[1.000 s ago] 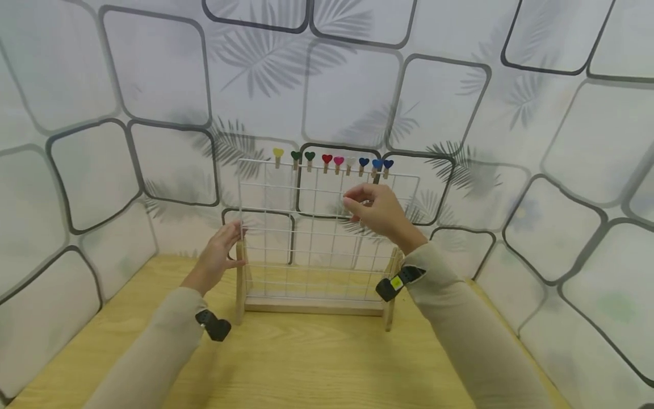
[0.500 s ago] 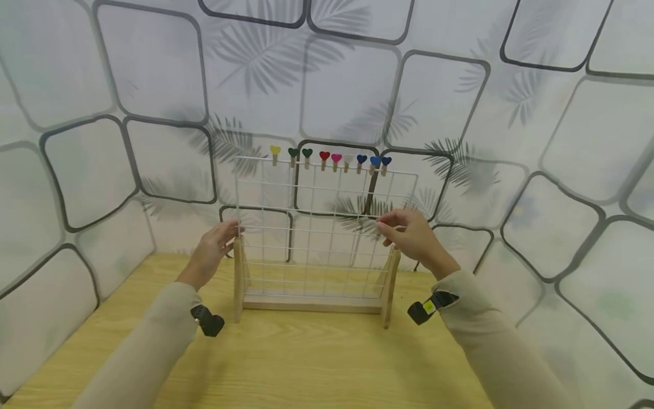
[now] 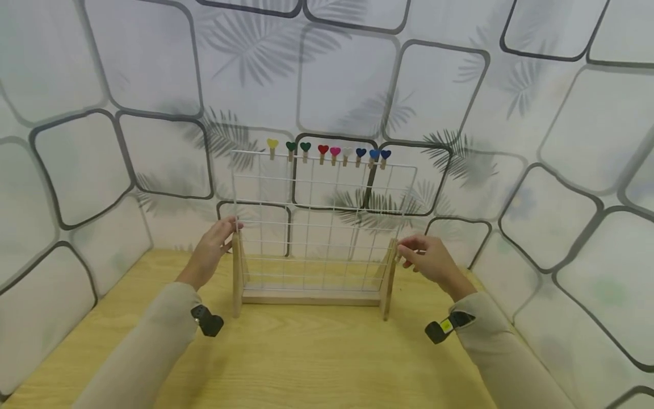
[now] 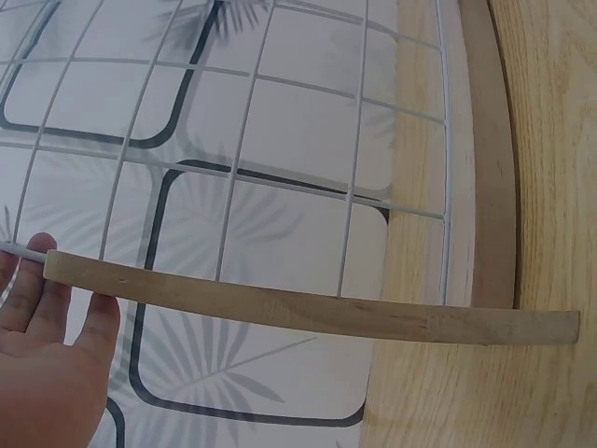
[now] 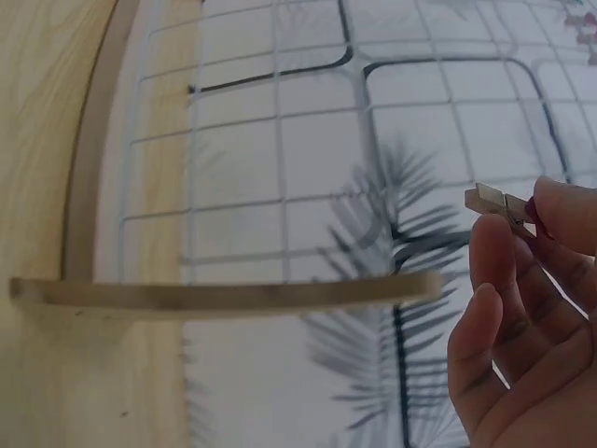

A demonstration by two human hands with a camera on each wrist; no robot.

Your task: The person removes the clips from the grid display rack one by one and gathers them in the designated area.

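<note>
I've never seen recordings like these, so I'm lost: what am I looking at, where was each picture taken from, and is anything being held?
A person works with bare hands; cameras sit on the head and on each wrist. The head view shows a wire grid rack on wooden feet, standing on a wooden table, with heart-topped clips along its top wire. The left hand touches the rack's left post with straight fingers. The right wrist view shows the right hand pinching a small wooden clip.

I see the rack (image 3: pixel 311 227) mid-frame on the table (image 3: pixel 306 363), clips (image 3: pixel 327 154) along its top, left hand (image 3: pixel 212 253) at its left post, right hand (image 3: pixel 431 261) at its right
</note>
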